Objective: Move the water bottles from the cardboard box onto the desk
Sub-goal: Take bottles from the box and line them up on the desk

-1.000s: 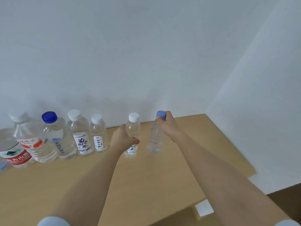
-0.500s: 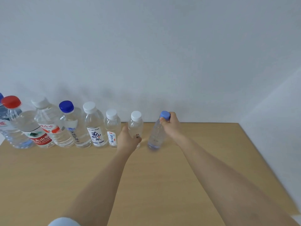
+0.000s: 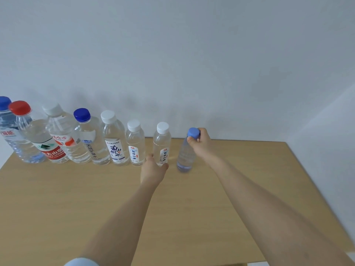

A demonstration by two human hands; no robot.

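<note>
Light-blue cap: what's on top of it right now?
The right hand grips the light-blue cap, thumb in front, fingers behind. Its top shows bare. The far side of the cap is hidden by the fingers.

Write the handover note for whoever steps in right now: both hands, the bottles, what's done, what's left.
Left hand: open around the base of the white-capped bottle, seemingly releasing it.
Right hand: fingers shut on the blue cap of the end bottle, which stands slightly tilted on the desk.
Done: eight bottles stand in a row along the wall.
Left: let go of both. The cardboard box is out of view, so check it for more bottles.
</note>
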